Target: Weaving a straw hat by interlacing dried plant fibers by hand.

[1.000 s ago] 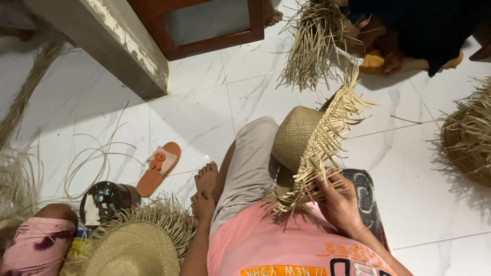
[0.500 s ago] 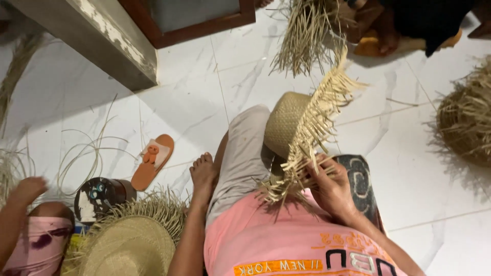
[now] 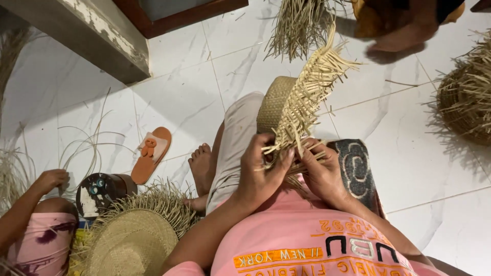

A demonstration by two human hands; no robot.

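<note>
We have the half-woven straw hat (image 3: 286,110) propped on our lap, crown away from us, loose brim strands fanning upward. Our left hand (image 3: 261,171) pinches a few strands at the brim edge, and our right hand (image 3: 322,171) closes on the neighbouring ones, so we judge the brim weaving is under way. The next crossing calls for taut, flat strands. A finished hat (image 3: 130,243) lies on the tiled floor (image 3: 179,97) beside a sandal (image 3: 151,153).

Count, head view. Hands: two of the wearer's own, left hand (image 3: 261,171) and right hand (image 3: 319,174), both on one unfinished straw hat (image 3: 294,105). Straw hats total: three; second (image 3: 130,243) lower left of hands, third (image 3: 465,92) far right. Sandals: one (image 3: 151,153), left of hands.
</note>
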